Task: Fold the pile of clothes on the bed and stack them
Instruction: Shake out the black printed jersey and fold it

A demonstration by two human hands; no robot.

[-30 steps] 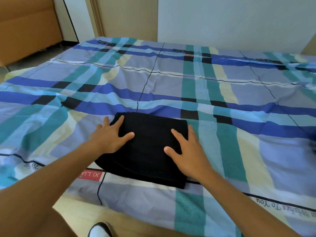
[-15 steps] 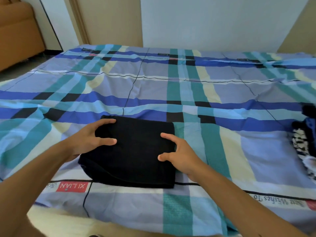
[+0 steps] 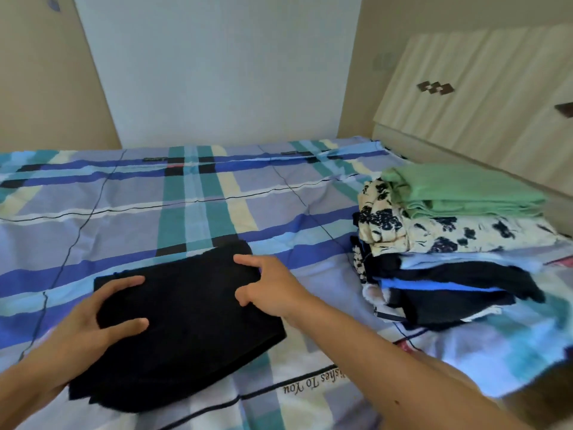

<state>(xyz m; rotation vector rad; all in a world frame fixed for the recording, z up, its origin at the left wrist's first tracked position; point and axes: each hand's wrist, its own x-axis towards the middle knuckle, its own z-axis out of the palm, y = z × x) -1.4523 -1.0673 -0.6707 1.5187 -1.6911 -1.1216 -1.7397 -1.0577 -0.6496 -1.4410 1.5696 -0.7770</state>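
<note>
Gripping the folded black garment (image 3: pixel 186 321) at both sides, I have my left hand (image 3: pixel 90 318) curled round its left edge and my right hand (image 3: pixel 273 290) pinching its right edge; it lies on the bed (image 3: pixel 217 206), near side. I judge folding done and stacking next: carry it level to the stack (image 3: pixel 449 274) on my right and land it square on the green garment (image 3: pixel 465 190). The sheet between looks free; the headboard (image 3: pixel 480 103) stands close behind the stack
</note>
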